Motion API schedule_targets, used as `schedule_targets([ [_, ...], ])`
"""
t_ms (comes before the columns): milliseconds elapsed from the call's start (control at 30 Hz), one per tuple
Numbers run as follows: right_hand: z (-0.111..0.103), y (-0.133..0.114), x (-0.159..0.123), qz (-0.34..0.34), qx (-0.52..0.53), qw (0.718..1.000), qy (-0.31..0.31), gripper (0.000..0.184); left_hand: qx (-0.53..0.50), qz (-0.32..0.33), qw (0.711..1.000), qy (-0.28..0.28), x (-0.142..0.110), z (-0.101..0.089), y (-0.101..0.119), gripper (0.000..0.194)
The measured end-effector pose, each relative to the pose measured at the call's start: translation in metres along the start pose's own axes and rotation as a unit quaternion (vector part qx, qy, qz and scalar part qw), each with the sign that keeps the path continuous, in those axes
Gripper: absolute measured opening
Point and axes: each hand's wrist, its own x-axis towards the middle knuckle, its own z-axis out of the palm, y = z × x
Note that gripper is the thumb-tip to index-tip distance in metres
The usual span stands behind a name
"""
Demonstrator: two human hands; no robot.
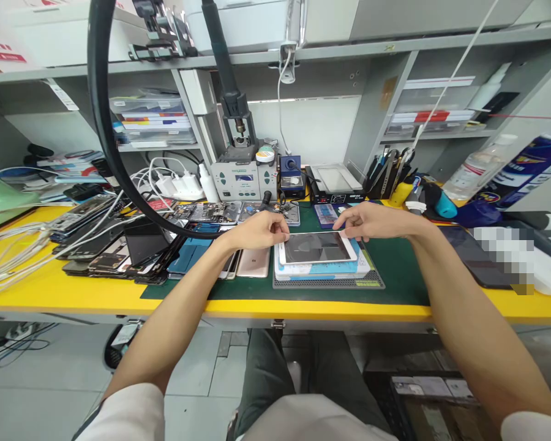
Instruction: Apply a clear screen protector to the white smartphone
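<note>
A white-framed tablet (320, 247) with a dark screen lies across a white and blue box (324, 269), which rests on a grey perforated mat (303, 284). My left hand (262, 230) is closed, thumb and fingertips pressed together at the tablet's far left corner. At the far right corner, my right hand (365, 220) has its thumb and index finger on the edge, the other fingers curled in. Just left of the box lies a gold phone (253, 263) with an MI logo.
Stacked phone parts (119, 251) and coiled white cables (16, 257) cover the left side. A soldering or hot-air station (243, 180) stands behind, its black hose (101, 110) arching in front. Tools (388, 174), a bottle (482, 165) and a dark tablet (471, 257) are on the right.
</note>
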Motion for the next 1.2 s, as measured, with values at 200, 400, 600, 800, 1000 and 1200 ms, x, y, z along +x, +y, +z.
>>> schedule_targets([
  [200, -0.0004, -0.0006, -0.0003, -0.002, -0.002, 1.0, -0.001, 0.058, 0.003, 0.001, 1.0, 0.001, 0.0008, -0.001, -0.0005, 0.015],
  [400, 0.0004, -0.001, -0.0004, -0.003, 0.0, 1.0, 0.002, 0.058, 0.003, 0.0, 1.0, 0.001, -0.0002, -0.0003, -0.0003, 0.015],
  [600, 0.0001, -0.0025, -0.0016, 0.001, 0.001, 1.0, 0.002, 0.055, 0.005, -0.001, 1.0, -0.004, -0.0001, -0.0005, -0.0002, 0.015],
  [800, 0.0003, -0.0019, -0.0011, 0.004, -0.002, 1.0, 0.01, 0.056, 0.001, 0.002, 1.0, -0.003, 0.0009, -0.0004, -0.0031, 0.015],
  [1000, 0.0012, -0.0012, -0.0007, -0.001, 0.0, 1.0, 0.008, 0.056, 0.0, -0.003, 1.0, 0.001, 0.0009, 0.0008, -0.0034, 0.014],
  [1200, 0.0011, -0.0049, -0.0018, 0.002, -0.003, 1.0, 0.007, 0.058, -0.003, -0.005, 1.0, 0.0, 0.0004, 0.0006, -0.004, 0.016],
])
